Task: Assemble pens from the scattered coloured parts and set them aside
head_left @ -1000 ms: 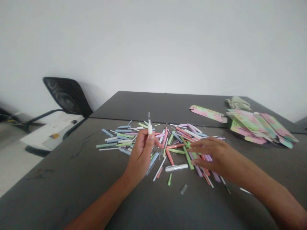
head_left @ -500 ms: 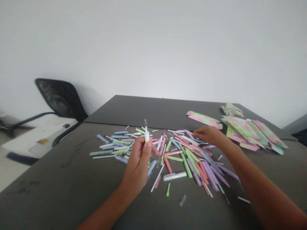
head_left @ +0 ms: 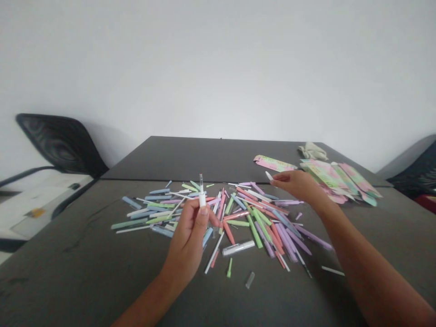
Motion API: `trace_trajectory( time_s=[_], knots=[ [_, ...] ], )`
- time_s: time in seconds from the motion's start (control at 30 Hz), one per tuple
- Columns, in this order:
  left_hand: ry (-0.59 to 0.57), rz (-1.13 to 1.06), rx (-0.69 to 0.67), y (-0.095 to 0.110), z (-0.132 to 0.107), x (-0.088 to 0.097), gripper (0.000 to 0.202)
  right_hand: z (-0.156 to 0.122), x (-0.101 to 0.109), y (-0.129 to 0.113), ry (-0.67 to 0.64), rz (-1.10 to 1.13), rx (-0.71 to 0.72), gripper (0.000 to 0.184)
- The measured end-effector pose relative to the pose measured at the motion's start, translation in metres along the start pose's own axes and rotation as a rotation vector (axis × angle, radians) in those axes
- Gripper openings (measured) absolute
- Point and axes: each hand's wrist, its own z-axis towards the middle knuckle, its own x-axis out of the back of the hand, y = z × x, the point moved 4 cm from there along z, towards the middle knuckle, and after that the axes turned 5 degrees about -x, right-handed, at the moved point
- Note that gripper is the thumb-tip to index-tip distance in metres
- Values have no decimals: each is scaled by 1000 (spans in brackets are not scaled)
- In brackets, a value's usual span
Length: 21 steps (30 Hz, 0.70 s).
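Observation:
Upright in my left hand (head_left: 192, 227) is a white pen part (head_left: 202, 196) with a narrow clear tip, pinched between thumb and fingers. My right hand (head_left: 294, 186) is closed on a white pen barrel (head_left: 269, 175), whose tapered end sticks out past the fingertips above the far right of the pile. Below and between both hands lies a loose pile of pen parts in pastel colours, among them green barrels (head_left: 255, 231), purple barrels (head_left: 287, 243) and thin white refills (head_left: 214, 253). A white pen with a clear cap (head_left: 238, 248) lies at the pile's near side.
Flattened pink and green cardboard boxes (head_left: 325, 175) lie at the right, with a crumpled cloth (head_left: 312, 151) behind them. A small clear cap (head_left: 250, 280) and a green piece (head_left: 229, 268) lie near the front of the dark table (head_left: 81, 272). A black chair (head_left: 64, 145) stands at the left.
My right hand has lifted from the pile's far right side, and a white pen barrel now shows in its fingers. My left hand still holds its pen part upright. The view has shifted slightly right.

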Motion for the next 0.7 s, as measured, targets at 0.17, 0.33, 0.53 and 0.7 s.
trace_trajectory(
  time_s=[0.17,0.33,0.53,0.7],
  knots=[
    [-122,-51,72,6,-12,-13,31,-54,-6,-32,9,520,-16,27],
    [-376,-49,111,13,-36,-33,31,-127,-39,-66,-215,905,-69,28],
    [-523,7,63,26,-50,-44,32,-160,-58,-67,-384,1471,-230,24],
    [-514,9,56,28,-53,-43,27,-165,-60,-65,-363,1598,-256,22]
  ],
)
